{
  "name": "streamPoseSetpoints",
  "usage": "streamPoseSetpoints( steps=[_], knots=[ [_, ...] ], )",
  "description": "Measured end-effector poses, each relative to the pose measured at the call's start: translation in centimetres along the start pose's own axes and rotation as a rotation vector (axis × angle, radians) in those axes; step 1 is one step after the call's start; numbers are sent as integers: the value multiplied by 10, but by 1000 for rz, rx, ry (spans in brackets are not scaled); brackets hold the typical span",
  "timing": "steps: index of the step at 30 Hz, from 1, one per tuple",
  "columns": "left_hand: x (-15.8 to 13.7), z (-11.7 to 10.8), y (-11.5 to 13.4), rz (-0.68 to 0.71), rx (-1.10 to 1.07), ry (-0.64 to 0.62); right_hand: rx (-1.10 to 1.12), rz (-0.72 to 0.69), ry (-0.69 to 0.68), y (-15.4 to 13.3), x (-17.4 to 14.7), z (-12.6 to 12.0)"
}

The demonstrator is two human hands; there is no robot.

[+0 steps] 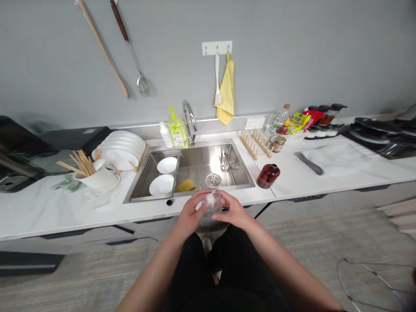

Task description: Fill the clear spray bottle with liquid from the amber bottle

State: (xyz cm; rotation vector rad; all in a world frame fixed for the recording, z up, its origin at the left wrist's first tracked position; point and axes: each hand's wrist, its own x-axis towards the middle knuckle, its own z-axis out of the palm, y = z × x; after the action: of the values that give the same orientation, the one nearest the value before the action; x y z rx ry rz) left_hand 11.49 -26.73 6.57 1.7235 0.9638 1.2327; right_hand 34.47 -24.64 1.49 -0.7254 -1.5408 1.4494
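Observation:
In front of the sink, my left hand [193, 212] and my right hand [234, 210] are both closed round a clear bottle with a white pump-like top [211, 199]. The bottle is held just off the counter's front edge, and fingers cover part of its sides. To the right of my hands, an amber bottle [268, 176] with an uncapped neck stands on the counter. Beyond my hands lies the steel sink [201, 160], with a yellow sponge [186, 185] and two white bowls [162, 185] in a wire basket at its left.
A tap [189, 123] rises behind the sink, beside a yellow-green soap bottle [177, 132]. White plates [121, 149] and a chopstick holder [97, 180] stand left. A wooden rack [256, 145], a jar [278, 144] and a grey cloth [341, 158] are right. A yellow towel [226, 93] hangs above.

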Motion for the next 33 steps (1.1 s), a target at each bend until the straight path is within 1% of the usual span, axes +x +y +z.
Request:
streamPoseSetpoints(
  steps=[4, 7, 9, 12, 14, 16, 21, 23, 26, 29, 31, 33],
  knots=[
    [-5, 8, -4, -74, 9, 80, -16, 32, -1, -8, -5, 4],
    [-11, 10, -8, -124, 18, 108, -48, 37, -26, -17, -10, 7],
    [-12, 8, -10, -105, 0, 90, -66, 36, -16, -20, -11, 9],
    [-12, -1, -12, -20, -76, -1, -79, 39, 16, -17, -7, 11],
    [-13, -5, -14, 19, -114, -25, -81, 37, 27, -14, -5, 11],
    [-16, -4, -19, 16, -123, 4, -78, 28, 33, -11, -4, 13],
    [-35, 12, -30, -101, -172, 123, -96, 10, -22, -16, -13, 19],
    [-44, 16, -30, -123, -191, 142, -121, 13, -39, -19, -17, 21],
    [-55, 13, -23, -97, -181, 93, -135, 20, -51, -19, -23, 23],
    [-60, 7, -16, -71, -143, 29, -139, 17, -46, -14, -28, 23],
    [-59, 5, -15, -90, -127, 26, -154, 22, -37, -12, -32, 25],
    [-58, 6, -17, -145, -128, 45, -192, 28, -22, -11, -35, 27]
  ],
)
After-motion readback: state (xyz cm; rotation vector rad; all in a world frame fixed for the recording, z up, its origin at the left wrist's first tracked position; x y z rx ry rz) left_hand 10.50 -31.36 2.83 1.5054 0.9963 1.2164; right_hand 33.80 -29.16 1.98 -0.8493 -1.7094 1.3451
